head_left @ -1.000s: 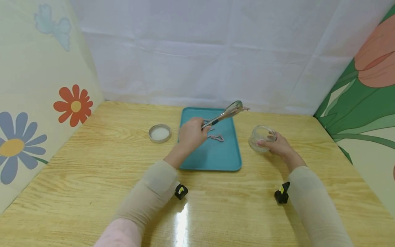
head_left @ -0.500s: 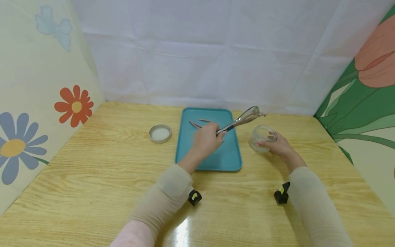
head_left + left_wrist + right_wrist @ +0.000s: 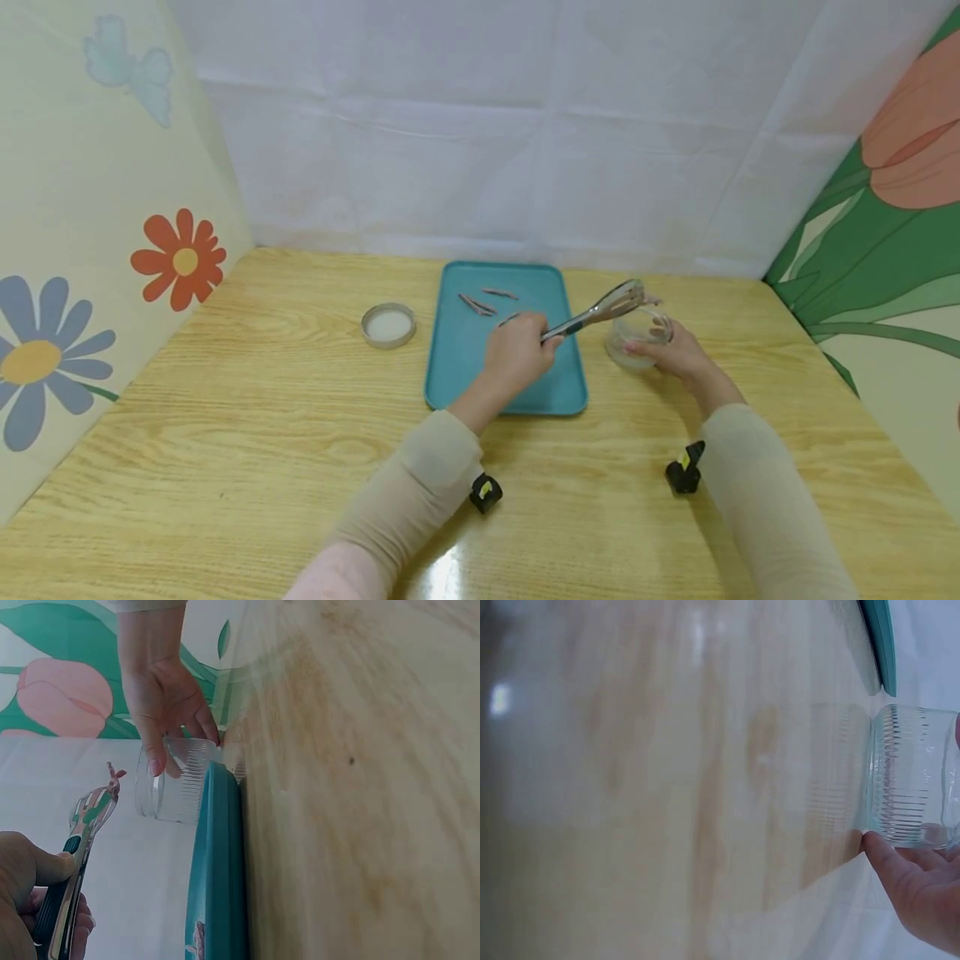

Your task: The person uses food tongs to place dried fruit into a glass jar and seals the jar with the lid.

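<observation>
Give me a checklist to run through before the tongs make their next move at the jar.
1. Left hand gripping the tongs: ok.
2. Pinkish piece held at the tongs' tips: ok, with an end sticking out.
3. Glass jar upright on the table, held by the right hand: ok.
4. Jar mouth uncovered: ok; the round lid lies left of the tray.
5. Tips centred over the mouth: cannot tell; the head view shows them overlapping the far rim, the left wrist view shows a gap.
</observation>
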Available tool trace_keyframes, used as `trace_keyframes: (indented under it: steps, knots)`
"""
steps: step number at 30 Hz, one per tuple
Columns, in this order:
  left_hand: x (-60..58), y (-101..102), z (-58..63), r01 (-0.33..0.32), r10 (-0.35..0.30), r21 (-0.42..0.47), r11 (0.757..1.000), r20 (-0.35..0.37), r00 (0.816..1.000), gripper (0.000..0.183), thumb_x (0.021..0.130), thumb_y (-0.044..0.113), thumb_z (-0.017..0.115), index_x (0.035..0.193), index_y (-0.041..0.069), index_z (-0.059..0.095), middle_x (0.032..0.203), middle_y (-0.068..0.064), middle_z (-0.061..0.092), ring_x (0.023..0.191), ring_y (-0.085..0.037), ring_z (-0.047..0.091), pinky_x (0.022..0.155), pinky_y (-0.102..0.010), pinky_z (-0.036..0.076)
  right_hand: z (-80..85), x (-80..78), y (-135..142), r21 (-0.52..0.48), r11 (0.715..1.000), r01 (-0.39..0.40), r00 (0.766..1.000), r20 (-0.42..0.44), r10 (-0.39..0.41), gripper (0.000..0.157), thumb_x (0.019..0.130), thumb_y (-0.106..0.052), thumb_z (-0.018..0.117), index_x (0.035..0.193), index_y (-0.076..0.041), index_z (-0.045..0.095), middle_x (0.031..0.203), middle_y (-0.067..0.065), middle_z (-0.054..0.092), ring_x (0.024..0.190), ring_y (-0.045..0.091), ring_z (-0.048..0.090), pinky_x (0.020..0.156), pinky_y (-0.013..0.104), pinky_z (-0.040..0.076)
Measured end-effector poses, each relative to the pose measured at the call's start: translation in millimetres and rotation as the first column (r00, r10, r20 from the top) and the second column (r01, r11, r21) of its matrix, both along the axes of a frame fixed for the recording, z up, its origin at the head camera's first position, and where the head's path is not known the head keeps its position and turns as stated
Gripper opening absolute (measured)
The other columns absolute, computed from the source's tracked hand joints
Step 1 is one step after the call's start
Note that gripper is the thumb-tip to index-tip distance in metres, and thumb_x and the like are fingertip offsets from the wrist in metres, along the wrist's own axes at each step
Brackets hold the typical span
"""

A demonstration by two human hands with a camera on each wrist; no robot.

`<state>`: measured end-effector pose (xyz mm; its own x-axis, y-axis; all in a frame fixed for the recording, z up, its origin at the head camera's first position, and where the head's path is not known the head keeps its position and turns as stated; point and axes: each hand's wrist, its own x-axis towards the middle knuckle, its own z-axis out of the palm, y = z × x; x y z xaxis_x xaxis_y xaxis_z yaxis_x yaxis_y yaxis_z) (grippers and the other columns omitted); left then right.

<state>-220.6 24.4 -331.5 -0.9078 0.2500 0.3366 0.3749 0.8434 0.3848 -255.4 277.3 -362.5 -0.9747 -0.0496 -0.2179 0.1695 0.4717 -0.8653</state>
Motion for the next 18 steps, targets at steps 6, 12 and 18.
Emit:
trace_keyframes:
  steps: [6,12,18]
  knots:
    - [-0.6,2.8,-5.6,-0.013,0.014,-0.009,1.0,0.039,0.999,0.025,0.082,0.037,0.056,0.073,0.015,0.053,0.066,0.004,0.047,0.056,-0.011,0.045,0.048,-0.027,0.037,0.6,0.5,-0.1,-0.002,1.0,-0.002,1.0,-0.01,0.002,0.091,0.075,-0.032,0.066,0.137,-0.003,0.007,0.135,0.024,0.019,0.121,0.036,0.023,0.092,0.044,0.027]
    - [0.0,2.4,-9.2,-0.024,0.025,-0.015,1.0,0.044,0.999,0.026,0.082,0.038,0.056,0.072,0.015,0.051,0.067,0.003,0.045,0.056,-0.012,0.044,0.047,-0.028,0.036,0.6,0.7,-1.3,-0.03,1.0,-0.002,1.0,-0.016,0.002,0.091,0.075,-0.031,0.066,0.135,0.005,0.008,0.133,0.026,0.022,0.119,0.035,0.026,0.09,0.044,0.03]
    - [0.8,0.6,-10.0,-0.022,0.022,-0.005,1.0,0.059,0.998,0.027,0.083,0.04,0.054,0.073,0.015,0.051,0.068,0.002,0.044,0.056,-0.012,0.043,0.046,-0.027,0.035,1.4,1.4,-0.6,-0.031,1.0,-0.004,1.0,-0.021,0.004,0.093,0.075,-0.031,0.067,0.136,0.003,0.005,0.136,0.025,0.015,0.121,0.037,0.022,0.091,0.045,0.029]
